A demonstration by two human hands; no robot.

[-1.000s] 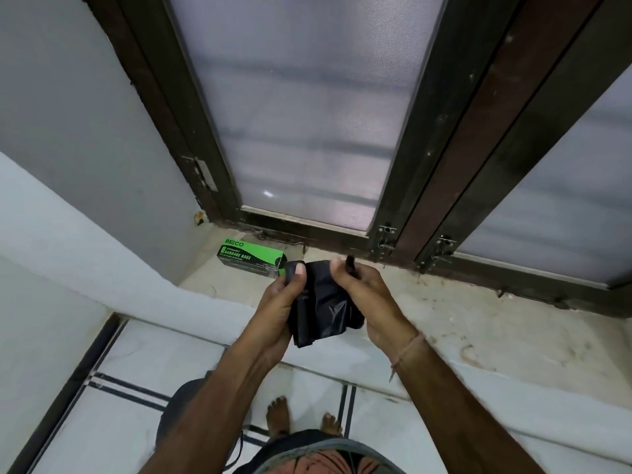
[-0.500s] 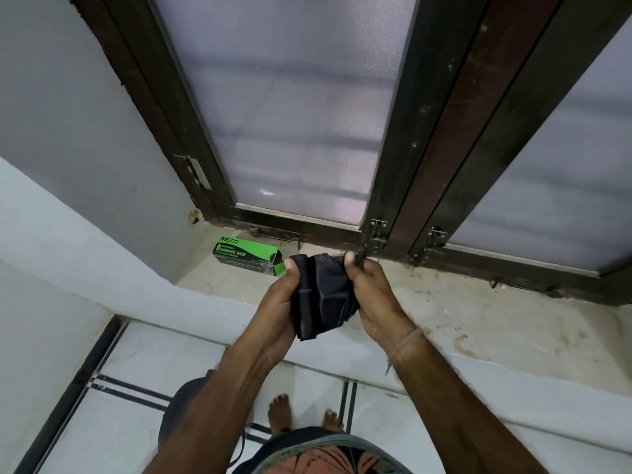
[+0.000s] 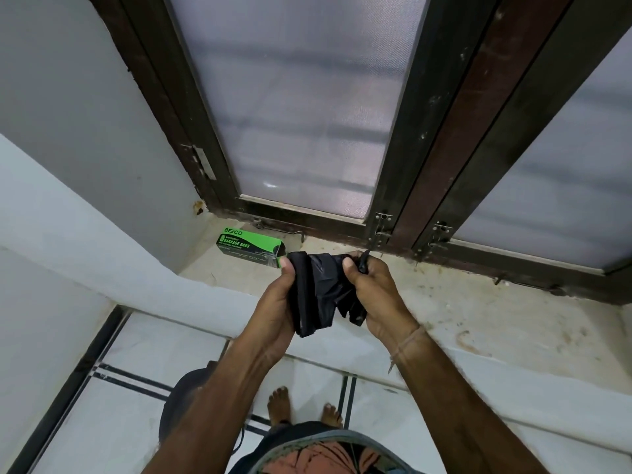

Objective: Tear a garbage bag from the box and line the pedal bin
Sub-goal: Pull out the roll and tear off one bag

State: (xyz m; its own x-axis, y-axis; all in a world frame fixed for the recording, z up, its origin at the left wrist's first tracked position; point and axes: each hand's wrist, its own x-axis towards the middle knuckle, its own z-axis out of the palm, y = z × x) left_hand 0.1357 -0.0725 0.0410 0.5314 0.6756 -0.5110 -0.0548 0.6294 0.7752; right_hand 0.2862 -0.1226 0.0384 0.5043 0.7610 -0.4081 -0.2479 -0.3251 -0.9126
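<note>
A folded black garbage bag [image 3: 319, 293] hangs between both hands above the front edge of the window sill. My left hand [image 3: 273, 311] grips its thick folded left side with the thumb on top. My right hand [image 3: 374, 295] pinches the looser right part, which is crumpled and spread a little. The green and black garbage bag box [image 3: 248, 246] lies on the sill just behind my left hand, near the corner. A dark round pedal bin [image 3: 181, 398] stands on the floor below, mostly hidden by my left forearm.
The stained stone sill [image 3: 478, 313] runs to the right below a dark-framed window [image 3: 393, 165] with frosted panes. Grey wall [image 3: 68, 114] closes the left side. My bare feet [image 3: 304, 407] stand on white floor tiles with dark lines.
The bag has been pulled wider between the hands; its right part has come loose from the fold while the left side stays bundled. The hands stay over the sill edge.
</note>
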